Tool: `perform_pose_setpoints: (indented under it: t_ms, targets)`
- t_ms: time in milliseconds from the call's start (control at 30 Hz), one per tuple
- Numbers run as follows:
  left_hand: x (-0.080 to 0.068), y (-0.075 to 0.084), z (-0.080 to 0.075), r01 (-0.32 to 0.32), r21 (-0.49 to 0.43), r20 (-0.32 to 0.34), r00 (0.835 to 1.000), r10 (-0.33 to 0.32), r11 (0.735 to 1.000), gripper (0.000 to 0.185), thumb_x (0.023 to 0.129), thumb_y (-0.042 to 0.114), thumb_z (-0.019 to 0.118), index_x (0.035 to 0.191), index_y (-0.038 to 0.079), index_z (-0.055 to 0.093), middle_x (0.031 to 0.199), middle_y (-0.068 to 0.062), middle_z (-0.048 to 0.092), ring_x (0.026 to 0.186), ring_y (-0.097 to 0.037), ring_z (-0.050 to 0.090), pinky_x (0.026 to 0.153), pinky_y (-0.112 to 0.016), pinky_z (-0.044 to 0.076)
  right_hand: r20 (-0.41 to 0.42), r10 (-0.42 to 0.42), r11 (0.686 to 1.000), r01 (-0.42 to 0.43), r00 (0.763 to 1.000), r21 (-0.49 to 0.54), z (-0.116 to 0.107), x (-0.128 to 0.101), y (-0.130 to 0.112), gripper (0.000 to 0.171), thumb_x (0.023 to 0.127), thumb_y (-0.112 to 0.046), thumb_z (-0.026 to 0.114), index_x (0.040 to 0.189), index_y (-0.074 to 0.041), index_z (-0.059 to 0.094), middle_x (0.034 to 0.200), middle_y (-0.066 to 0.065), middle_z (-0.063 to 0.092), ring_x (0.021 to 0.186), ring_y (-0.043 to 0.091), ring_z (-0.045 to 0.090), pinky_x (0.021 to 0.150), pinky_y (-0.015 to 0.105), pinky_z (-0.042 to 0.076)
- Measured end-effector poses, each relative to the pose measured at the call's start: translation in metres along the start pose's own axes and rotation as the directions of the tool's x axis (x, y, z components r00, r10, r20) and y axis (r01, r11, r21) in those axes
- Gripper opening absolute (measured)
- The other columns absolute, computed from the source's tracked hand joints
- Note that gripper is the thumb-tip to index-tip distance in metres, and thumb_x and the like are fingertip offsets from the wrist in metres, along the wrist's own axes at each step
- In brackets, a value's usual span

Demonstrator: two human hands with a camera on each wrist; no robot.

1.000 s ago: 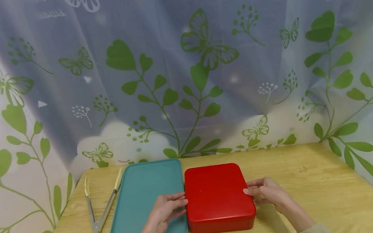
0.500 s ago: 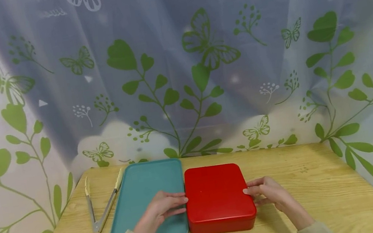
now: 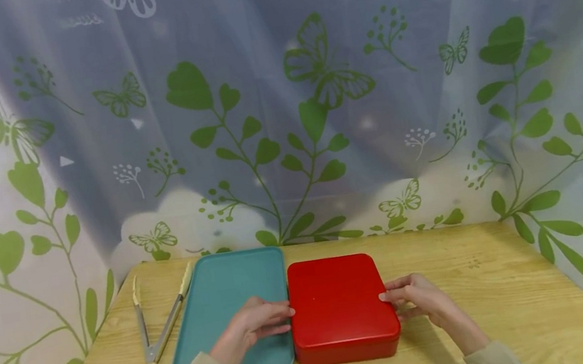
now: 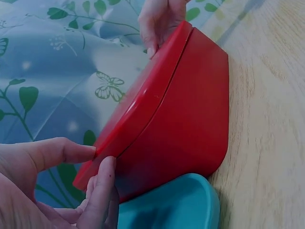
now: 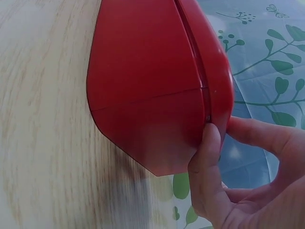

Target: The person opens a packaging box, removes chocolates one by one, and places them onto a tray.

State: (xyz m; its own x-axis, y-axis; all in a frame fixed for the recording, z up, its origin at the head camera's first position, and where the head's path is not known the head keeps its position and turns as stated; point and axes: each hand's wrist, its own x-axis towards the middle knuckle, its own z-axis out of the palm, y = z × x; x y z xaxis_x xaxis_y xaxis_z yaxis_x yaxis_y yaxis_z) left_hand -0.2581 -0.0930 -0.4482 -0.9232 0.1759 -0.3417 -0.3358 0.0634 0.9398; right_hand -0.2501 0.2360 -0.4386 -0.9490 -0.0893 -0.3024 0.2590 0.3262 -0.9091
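While wrist views reveal fingers (image 4: 102,179) pinching the red box (image 3: 340,308) lid's seam, both hands' grip is unchanged.

red box (image 3: 343,309): smooth plastic, slight sheen | teal tray (image 3: 219,301): matt smooth plastic | tongs (image 3: 159,333): metal, pale tips | table (image 3: 516,299): light wood-grain | curtain (image 3: 278,95): sheer printed cloth

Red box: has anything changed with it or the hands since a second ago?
Hardly. The left hand has crept slightly back along the box's left edge, its forearm swinging leftward; the right hand also edged slightly back. Both still pinch the lid seam of the red box, which has not lifted or slid. Teal tray and tongs are unmoved.
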Motion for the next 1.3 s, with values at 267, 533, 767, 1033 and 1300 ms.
perform_pose_setpoints:
  t_ms: [267, 533, 767, 1033, 1300]
  targets:
    - [-0.001, -0.002, 0.0, 0.004, -0.002, 0.012, 1.0, -0.004, 1.0, 0.026, 0.092, -0.001, 0.068, 0.11, -0.02, 0.068, 0.137, -0.031, 0.057, 0.085, -0.013, 0.07, 0.081, -0.035, 0.062, 0.008, -0.006, 1.0, 0.006, 1.0, 0.019, -0.001, 0.0, 0.001, 0.05, 0.091, -0.016, 0.072, 0.127, 0.015, 0.059, 0.091, 0.004, 0.071, 0.078, 0.014, 0.062, 0.067, 0.031, 0.061]
    - [-0.001, -0.002, -0.001, 0.003, -0.011, 0.02, 1.0, -0.003, 1.0, 0.028, 0.091, 0.002, 0.067, 0.111, -0.018, 0.068, 0.105, -0.016, 0.073, 0.074, -0.009, 0.068, 0.08, -0.033, 0.062, 0.014, -0.011, 1.0, 0.011, 1.0, 0.017, -0.001, 0.002, 0.001, 0.047, 0.092, -0.016, 0.07, 0.127, 0.015, 0.06, 0.091, 0.004, 0.072, 0.078, 0.016, 0.063, 0.067, 0.032, 0.06]
    - [0.001, -0.002, -0.004, 0.014, -0.015, 0.052, 0.999, -0.013, 1.0, 0.019, 0.091, 0.006, 0.067, 0.098, -0.011, 0.074, 0.08, -0.003, 0.073, 0.071, -0.007, 0.067, 0.079, -0.032, 0.062, 0.024, -0.02, 1.0, 0.02, 1.0, 0.02, -0.001, 0.003, 0.002, 0.044, 0.092, -0.016, 0.07, 0.124, 0.014, 0.062, 0.09, 0.003, 0.072, 0.078, 0.016, 0.064, 0.069, 0.033, 0.06]
    - [0.008, 0.004, -0.006, -0.003, -0.044, 0.063, 0.998, 0.006, 0.999, 0.03, 0.094, 0.004, 0.066, 0.116, -0.016, 0.067, 0.108, -0.012, 0.074, 0.081, -0.01, 0.07, 0.087, -0.038, 0.06, 0.023, -0.047, 0.998, 0.046, 0.999, 0.033, -0.002, -0.001, -0.005, 0.042, 0.092, -0.017, 0.069, 0.123, 0.011, 0.062, 0.09, 0.003, 0.069, 0.08, 0.017, 0.063, 0.071, 0.034, 0.06]
    - [0.0, 0.007, -0.003, -0.003, -0.049, 0.059, 0.998, 0.006, 0.999, 0.04, 0.093, 0.003, 0.068, 0.127, -0.016, 0.06, 0.123, -0.018, 0.068, 0.085, -0.012, 0.07, 0.087, -0.039, 0.06, 0.021, -0.062, 0.998, 0.061, 0.998, 0.035, -0.004, -0.007, -0.007, 0.048, 0.094, -0.017, 0.068, 0.13, 0.013, 0.056, 0.094, 0.005, 0.068, 0.081, 0.017, 0.063, 0.072, 0.035, 0.06]
